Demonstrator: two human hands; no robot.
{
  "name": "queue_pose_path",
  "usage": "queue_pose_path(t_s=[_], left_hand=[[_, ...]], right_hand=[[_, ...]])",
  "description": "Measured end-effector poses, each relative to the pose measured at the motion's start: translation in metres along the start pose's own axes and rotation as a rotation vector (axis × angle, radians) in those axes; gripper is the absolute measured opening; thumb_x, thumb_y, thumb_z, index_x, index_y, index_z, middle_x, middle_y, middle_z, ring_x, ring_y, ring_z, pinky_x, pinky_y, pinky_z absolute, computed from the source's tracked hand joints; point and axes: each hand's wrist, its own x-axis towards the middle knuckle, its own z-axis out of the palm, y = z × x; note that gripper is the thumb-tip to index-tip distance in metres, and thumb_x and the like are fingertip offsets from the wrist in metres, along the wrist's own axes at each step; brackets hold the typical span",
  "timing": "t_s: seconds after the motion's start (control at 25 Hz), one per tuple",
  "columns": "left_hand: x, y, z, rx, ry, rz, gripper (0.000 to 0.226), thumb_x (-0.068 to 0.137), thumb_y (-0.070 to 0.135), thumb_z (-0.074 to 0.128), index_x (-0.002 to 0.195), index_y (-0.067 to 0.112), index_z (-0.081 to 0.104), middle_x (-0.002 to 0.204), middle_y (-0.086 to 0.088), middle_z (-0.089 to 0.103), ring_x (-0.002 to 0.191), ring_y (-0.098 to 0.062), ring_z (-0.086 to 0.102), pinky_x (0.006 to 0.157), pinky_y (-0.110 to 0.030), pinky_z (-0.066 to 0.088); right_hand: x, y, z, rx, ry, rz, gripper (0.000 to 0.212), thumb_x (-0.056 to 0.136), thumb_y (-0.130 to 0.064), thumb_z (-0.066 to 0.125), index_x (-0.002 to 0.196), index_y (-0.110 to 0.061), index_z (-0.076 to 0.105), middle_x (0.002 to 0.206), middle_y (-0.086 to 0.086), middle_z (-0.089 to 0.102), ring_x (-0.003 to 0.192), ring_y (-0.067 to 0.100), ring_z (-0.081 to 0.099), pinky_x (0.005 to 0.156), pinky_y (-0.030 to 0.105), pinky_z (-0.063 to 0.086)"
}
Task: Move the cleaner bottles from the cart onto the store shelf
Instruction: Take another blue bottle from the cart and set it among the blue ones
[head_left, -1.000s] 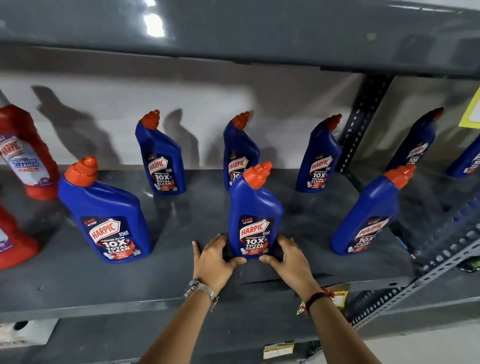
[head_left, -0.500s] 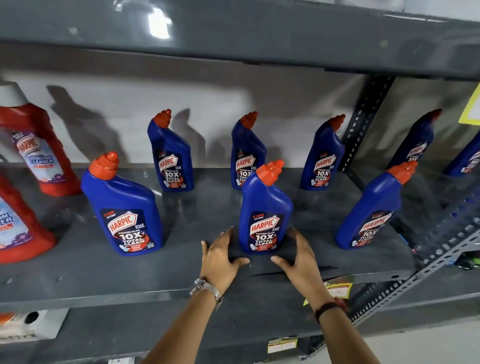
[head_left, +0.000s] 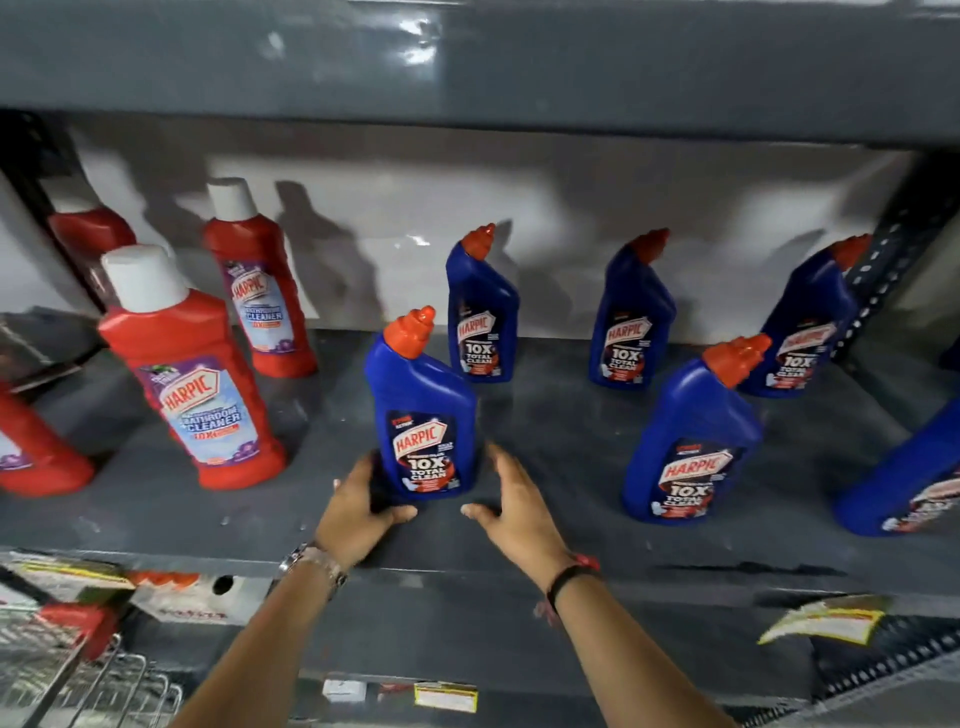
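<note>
Nearest, the left hand (head_left: 358, 506) cups the base of one blue bottle (head_left: 423, 415) upright on the grey shelf (head_left: 156, 519); the right hand (head_left: 511, 504) is spread open just beside it, holding nothing. Six blue bottles show (one cropped at right), four red ones left. Wire cart (head_left: 78, 675) below.

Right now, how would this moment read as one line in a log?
step: setting blue bottle upright on shelf | left hand: touching its base | right hand: open, just clear of it
</note>
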Motion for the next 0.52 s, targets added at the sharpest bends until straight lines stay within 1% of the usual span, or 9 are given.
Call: queue_pose_path(t_s=[0.04, 0.12, 0.16, 0.24, 0.32, 0.36, 0.4, 0.52], left_hand=[[0.006, 0.004, 0.002, 0.012, -0.033, 0.011, 0.060, 0.067, 0.003, 0.073, 0.120, 0.004, 0.043, 0.124, -0.017, 0.057, 0.116, -0.029, 0.050, 0.102, -0.039, 0.034], [0.011, 0.012, 0.006, -0.011, 0.004, 0.028, 0.053, 0.068, 0.005, 0.072, 0.115, 0.004, 0.047, 0.119, -0.017, 0.061, 0.111, -0.029, 0.054, 0.096, -0.035, 0.038], [0.012, 0.015, 0.009, -0.023, 0.002, 0.039, 0.052, 0.067, 0.006, 0.073, 0.114, 0.005, 0.049, 0.117, -0.017, 0.062, 0.110, -0.029, 0.055, 0.096, -0.036, 0.039], [0.010, 0.017, 0.018, -0.023, -0.042, 0.079, 0.054, 0.064, 0.014, 0.076, 0.112, 0.008, 0.051, 0.115, -0.014, 0.065, 0.107, -0.027, 0.056, 0.099, -0.038, 0.037], [0.006, 0.018, 0.025, 0.012, -0.096, 0.114, 0.063, 0.058, 0.034, 0.073, 0.112, 0.011, 0.052, 0.114, -0.010, 0.066, 0.102, -0.022, 0.055, 0.106, -0.045, 0.031], [0.004, 0.018, 0.028, 0.049, -0.104, 0.129, 0.068, 0.056, 0.042, 0.070, 0.113, 0.011, 0.051, 0.113, -0.009, 0.066, 0.103, -0.023, 0.054, 0.108, -0.049, 0.028], [0.003, 0.017, 0.031, 0.087, -0.097, 0.131, 0.069, 0.057, 0.044, 0.071, 0.115, 0.011, 0.050, 0.113, -0.009, 0.066, 0.105, -0.026, 0.053, 0.108, -0.050, 0.028], [0.003, 0.013, 0.034, 0.111, -0.033, 0.128, 0.055, 0.066, 0.024, 0.074, 0.113, 0.008, 0.051, 0.109, -0.012, 0.068, 0.103, -0.031, 0.051, 0.104, -0.048, 0.033]], right_hand=[[0.008, -0.003, 0.004, -0.021, -0.023, 0.001, 0.069, 0.076, -0.012, 0.069, 0.134, -0.016, 0.032, 0.139, 0.005, 0.044, 0.131, 0.021, 0.038, 0.110, 0.036, 0.034], [0.016, -0.004, 0.007, -0.056, 0.002, 0.000, 0.057, 0.074, -0.012, 0.071, 0.123, -0.013, 0.043, 0.127, 0.009, 0.057, 0.120, 0.024, 0.051, 0.102, 0.038, 0.043], [0.016, -0.002, 0.003, -0.069, 0.040, 0.011, 0.051, 0.073, -0.012, 0.071, 0.118, -0.012, 0.047, 0.121, 0.010, 0.062, 0.113, 0.025, 0.056, 0.097, 0.038, 0.047], [0.011, 0.006, -0.008, -0.099, 0.093, 0.042, 0.047, 0.071, -0.013, 0.074, 0.111, -0.012, 0.050, 0.114, 0.011, 0.065, 0.106, 0.026, 0.060, 0.093, 0.040, 0.050], [0.002, 0.015, -0.018, -0.089, 0.096, 0.061, 0.048, 0.069, -0.014, 0.075, 0.110, -0.013, 0.050, 0.113, 0.010, 0.065, 0.104, 0.025, 0.060, 0.092, 0.041, 0.050], [-0.002, 0.017, -0.021, -0.076, 0.094, 0.063, 0.049, 0.068, -0.014, 0.075, 0.111, -0.014, 0.050, 0.113, 0.010, 0.064, 0.105, 0.024, 0.059, 0.092, 0.040, 0.049], [-0.005, 0.018, -0.022, -0.068, 0.096, 0.055, 0.050, 0.068, -0.015, 0.076, 0.111, -0.014, 0.050, 0.113, 0.010, 0.064, 0.105, 0.024, 0.058, 0.092, 0.039, 0.049], [-0.008, 0.018, -0.017, -0.100, 0.135, 0.040, 0.052, 0.067, -0.019, 0.077, 0.112, -0.013, 0.050, 0.111, 0.010, 0.064, 0.103, 0.024, 0.057, 0.089, 0.035, 0.047]])
